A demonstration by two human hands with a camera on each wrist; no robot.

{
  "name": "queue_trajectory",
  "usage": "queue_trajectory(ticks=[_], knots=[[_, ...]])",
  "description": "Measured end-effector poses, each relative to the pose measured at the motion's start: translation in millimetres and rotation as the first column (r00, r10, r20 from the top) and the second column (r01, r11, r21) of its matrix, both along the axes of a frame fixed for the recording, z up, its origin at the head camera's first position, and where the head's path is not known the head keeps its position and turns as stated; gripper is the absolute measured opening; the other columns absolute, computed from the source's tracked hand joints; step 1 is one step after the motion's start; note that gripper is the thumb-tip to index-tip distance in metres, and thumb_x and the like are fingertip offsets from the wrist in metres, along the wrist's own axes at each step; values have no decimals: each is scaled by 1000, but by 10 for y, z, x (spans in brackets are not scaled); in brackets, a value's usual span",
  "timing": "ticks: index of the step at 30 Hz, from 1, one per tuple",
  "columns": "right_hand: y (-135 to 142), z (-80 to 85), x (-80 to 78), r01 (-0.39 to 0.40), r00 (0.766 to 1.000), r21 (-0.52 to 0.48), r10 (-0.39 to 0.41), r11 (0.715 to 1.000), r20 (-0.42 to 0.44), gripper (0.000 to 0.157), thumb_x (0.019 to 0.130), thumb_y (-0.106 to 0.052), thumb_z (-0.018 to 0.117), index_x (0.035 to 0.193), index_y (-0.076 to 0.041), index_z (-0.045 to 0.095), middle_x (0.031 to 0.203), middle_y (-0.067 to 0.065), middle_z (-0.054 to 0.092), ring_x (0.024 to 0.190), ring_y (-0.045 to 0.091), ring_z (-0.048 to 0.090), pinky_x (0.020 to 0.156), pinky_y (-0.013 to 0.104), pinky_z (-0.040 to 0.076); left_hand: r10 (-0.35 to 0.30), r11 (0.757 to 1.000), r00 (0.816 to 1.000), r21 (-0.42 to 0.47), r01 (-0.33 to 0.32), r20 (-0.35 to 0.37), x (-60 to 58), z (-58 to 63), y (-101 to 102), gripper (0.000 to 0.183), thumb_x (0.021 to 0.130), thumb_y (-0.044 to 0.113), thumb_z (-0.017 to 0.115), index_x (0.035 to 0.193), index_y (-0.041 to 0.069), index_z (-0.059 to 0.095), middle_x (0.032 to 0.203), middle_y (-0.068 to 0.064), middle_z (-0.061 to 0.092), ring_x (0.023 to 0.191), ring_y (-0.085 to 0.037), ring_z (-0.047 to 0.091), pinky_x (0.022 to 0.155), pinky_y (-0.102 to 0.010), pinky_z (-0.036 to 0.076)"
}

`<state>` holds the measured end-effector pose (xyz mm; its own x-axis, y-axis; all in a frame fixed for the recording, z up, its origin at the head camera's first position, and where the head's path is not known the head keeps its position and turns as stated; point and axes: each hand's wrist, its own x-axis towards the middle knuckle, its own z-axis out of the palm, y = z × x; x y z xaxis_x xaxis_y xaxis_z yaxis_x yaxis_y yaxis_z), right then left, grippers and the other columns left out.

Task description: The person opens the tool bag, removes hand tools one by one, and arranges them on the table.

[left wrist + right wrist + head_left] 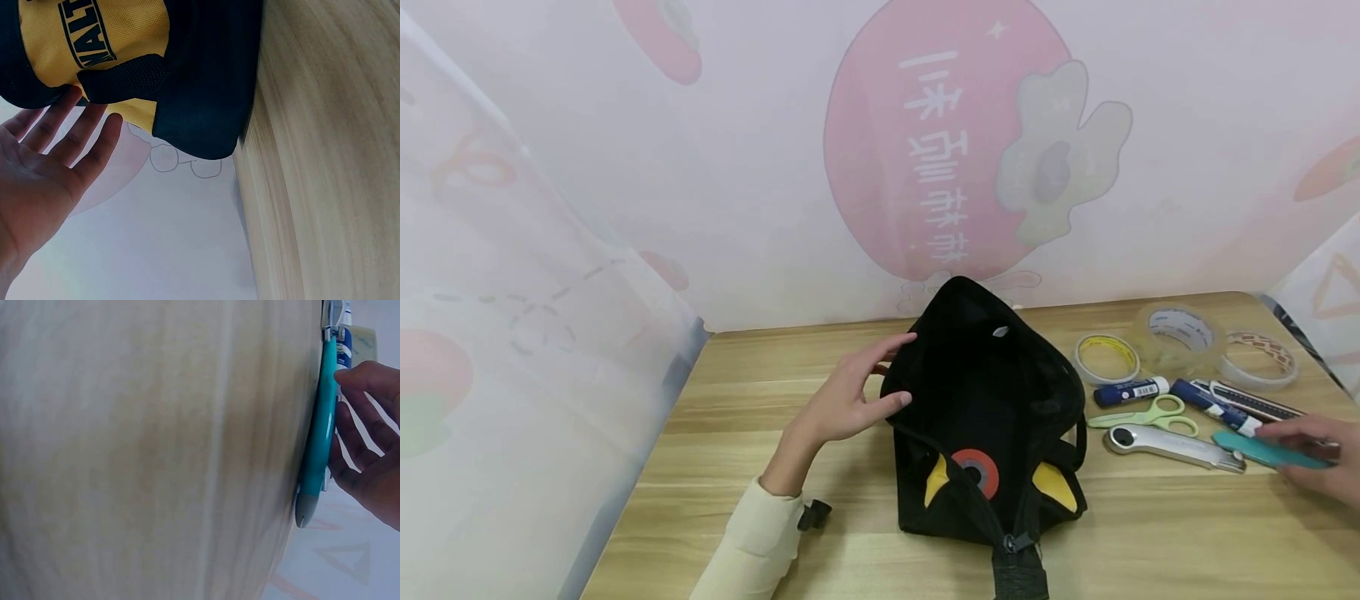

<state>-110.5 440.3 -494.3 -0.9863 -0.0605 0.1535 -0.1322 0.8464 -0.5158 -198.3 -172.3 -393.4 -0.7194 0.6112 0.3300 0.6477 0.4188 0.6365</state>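
Observation:
A black and yellow fabric tool bag point(940, 508) stands on the table with its zipped mouth wide apart, its dark inside showing. My left hand point(850, 396) is at the bag's left rim, fingers spread and loosely bent; in the left wrist view its fingertips reach the bag's yellow side by a black strap point(125, 81). On the right, my right hand point(1326, 454) is over a slim teal tool point(1262, 450) with a grey end. In the right wrist view the thumb and fingertips are close against this tool point(320, 419), which lies on the table; a firm grip does not show.
Right of the bag lie a silver utility knife point(1172, 446), green scissors point(1150, 415), glue sticks point(1127, 392), a black-and-silver cutter point(1255, 402) and several tape rolls point(1180, 337). Printed cloth point(760, 167) hangs behind the wooden table point(700, 500).

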Motion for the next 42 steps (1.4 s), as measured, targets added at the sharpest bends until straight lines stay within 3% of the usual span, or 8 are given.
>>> queue_trajectory(ticks=[4,10,21,32,34,37,40,42], knots=[[-4,0,10,-7,999,-94,2,996,-47,43,67,13,88,107,5,75,96,-47,49,84,-22,47,62,7,43,-4,1000,1000,1,4,-4,-4,-1,-1,73,98,25,72,165,18,43,164,-3,52,139,-28,61,109,-50,58],[-71,84,-10,1,999,-86,-4,996,-34,46,68,13,89,111,11,72,101,-52,41,86,-25,44,62,8,44,-3,1000,1000,-4,3,0,-4,-6,-2,72,99,26,72,165,19,43,164,-3,52,139,-28,60,109,-50,57],[-313,291,-47,-113,988,-104,101,988,-115,50,74,15,84,121,11,68,114,-55,43,98,-33,42,69,-1,42,4,1000,1000,-7,-4,8,-8,-16,-5,73,98,25,73,165,21,43,164,-1,52,140,-27,60,110,-48,57],[-518,469,-166,-141,983,-52,133,989,-127,54,77,2,92,128,0,73,116,-54,46,101,-34,43,73,-2,45,3,1000,1000,-8,-3,9,-5,-11,5,73,99,26,73,165,21,43,164,-1,52,140,-26,60,110,-48,57],[-566,506,-189,-145,983,-50,138,988,-124,53,77,1,92,127,-2,74,116,-45,57,101,-33,42,73,-2,46,3,1000,1000,-8,-3,5,-8,-14,5,73,98,26,73,165,21,43,164,-1,52,140,-26,60,110,-49,57],[-657,586,-227,-151,985,-20,148,988,-91,51,80,0,90,128,-3,73,116,-13,78,99,-32,44,73,2,49,3,1000,1000,-9,-3,0,-12,-20,2,73,98,26,73,165,21,43,164,-1,52,139,-27,60,110,-49,57],[-766,681,-262,-173,981,23,174,985,-84,49,83,-2,89,129,-5,73,118,20,78,99,-30,45,73,4,50,1,1000,1000,-11,-1,0,-13,-18,-2,73,99,26,72,165,21,42,164,-2,52,139,-27,60,110,-50,57],[-833,738,-295,-209,972,27,210,978,-106,49,83,-1,89,129,-5,73,119,20,78,100,-28,47,75,4,50,1,1000,1000,-11,-1,4,-12,-15,-4,73,99,26,72,165,20,42,165,-2,51,140,-28,60,110,-50,57]])
